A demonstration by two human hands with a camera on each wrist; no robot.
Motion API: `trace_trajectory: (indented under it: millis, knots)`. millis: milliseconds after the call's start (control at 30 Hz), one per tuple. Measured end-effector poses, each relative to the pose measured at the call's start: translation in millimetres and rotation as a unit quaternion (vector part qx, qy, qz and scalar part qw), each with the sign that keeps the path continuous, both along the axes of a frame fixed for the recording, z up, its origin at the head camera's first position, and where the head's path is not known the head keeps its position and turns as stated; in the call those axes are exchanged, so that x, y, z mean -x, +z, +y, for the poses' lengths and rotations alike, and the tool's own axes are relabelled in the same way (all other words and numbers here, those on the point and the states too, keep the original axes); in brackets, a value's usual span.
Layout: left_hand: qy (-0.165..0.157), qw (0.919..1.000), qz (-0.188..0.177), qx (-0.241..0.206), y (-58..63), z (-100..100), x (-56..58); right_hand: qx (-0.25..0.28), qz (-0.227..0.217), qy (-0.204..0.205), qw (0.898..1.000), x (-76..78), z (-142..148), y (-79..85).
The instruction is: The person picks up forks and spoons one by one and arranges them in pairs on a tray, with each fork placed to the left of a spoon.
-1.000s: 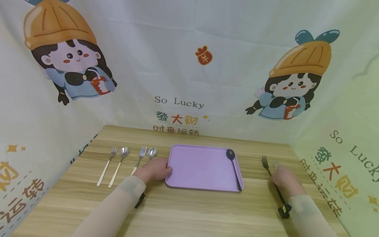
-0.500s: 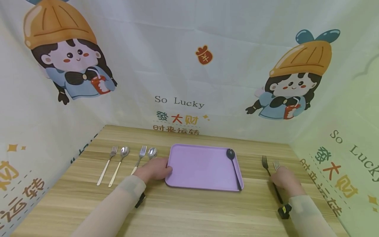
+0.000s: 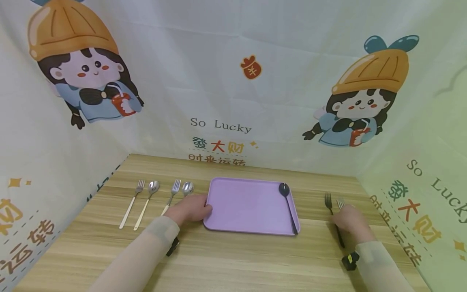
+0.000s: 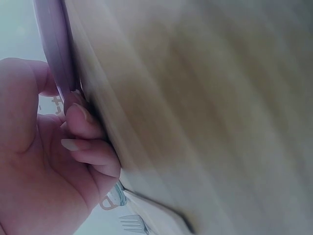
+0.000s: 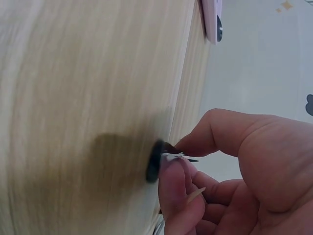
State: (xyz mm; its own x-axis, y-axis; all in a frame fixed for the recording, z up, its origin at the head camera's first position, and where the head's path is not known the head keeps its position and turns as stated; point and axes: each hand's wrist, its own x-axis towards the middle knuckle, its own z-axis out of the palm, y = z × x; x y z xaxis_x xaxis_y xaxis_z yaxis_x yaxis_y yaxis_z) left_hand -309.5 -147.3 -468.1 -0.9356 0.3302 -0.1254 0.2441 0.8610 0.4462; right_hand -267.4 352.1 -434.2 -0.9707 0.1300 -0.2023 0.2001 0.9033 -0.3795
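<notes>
My left hand (image 3: 191,207) grips the left edge of a purple tray (image 3: 244,205); in the left wrist view the thumb lies on the rim and fingertips (image 4: 80,120) curl beneath it. A black spoon (image 3: 284,190) rests along the tray's right side. To the right, my right hand (image 3: 353,223) pinches a black fork (image 3: 328,199) by its handle, tines pointing away. In the right wrist view the handle (image 5: 155,161) shows end-on and blurred between thumb and fingers, close over the table. A silver fork (image 3: 341,202) lies partly hidden behind that hand.
Left of the tray lie a fork (image 3: 140,187) and a spoon (image 3: 153,187) with pale handles. Beside them are another fork (image 3: 176,187) and spoon (image 3: 187,188), partly covered by my left hand. Printed cloth walls (image 3: 219,93) enclose the wooden table (image 3: 240,259).
The black fork has turned slightly in my right hand: its tines shifted a little right and its handle end moved left. My left hand and the tray have stayed put.
</notes>
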Motion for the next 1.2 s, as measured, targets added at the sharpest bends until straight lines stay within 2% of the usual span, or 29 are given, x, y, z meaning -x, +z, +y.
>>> trace_trajectory:
  millis: [233,500,733,967,1200]
  knots:
    - [0.004,1.0000,-0.006,-0.006,2.5,0,-2.0,0.009,-0.003,0.013,1.000,2.5,1,-5.6]
    - [0.002,0.9999,-0.007,-0.009,4.2,0,-2.9,0.025,-0.006,0.020,0.999,2.8,-3,-4.2]
    - [0.003,0.9999,-0.010,-0.011,3.5,-1,-2.6,0.008,-0.001,0.016,1.000,3.0,-8,-2.6]
    - [0.004,0.9999,-0.009,-0.005,3.4,-1,-2.6,-0.017,0.017,0.043,0.999,1.7,-18,4.4]
    - [0.001,1.0000,-0.007,-0.005,4.2,-1,-3.2,0.018,0.004,0.035,0.999,2.8,-34,13.4]
